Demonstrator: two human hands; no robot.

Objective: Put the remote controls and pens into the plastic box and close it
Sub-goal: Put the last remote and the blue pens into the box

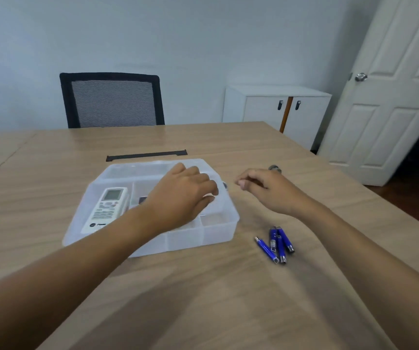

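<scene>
A clear plastic box with several compartments lies open on the wooden table. A white remote control lies in its left compartment. My left hand reaches over the box's middle, fingers curled down around a dark remote control, whose ends show on either side of the hand. My right hand hovers just right of the box, fingers loosely bent and holding nothing. Three blue pens lie in a small heap on the table, near the box's front right corner and below my right hand.
A small grey object lies just beyond my right hand. A black strip is set into the table behind the box. A black mesh chair stands at the far edge, with a white cabinet and door at right.
</scene>
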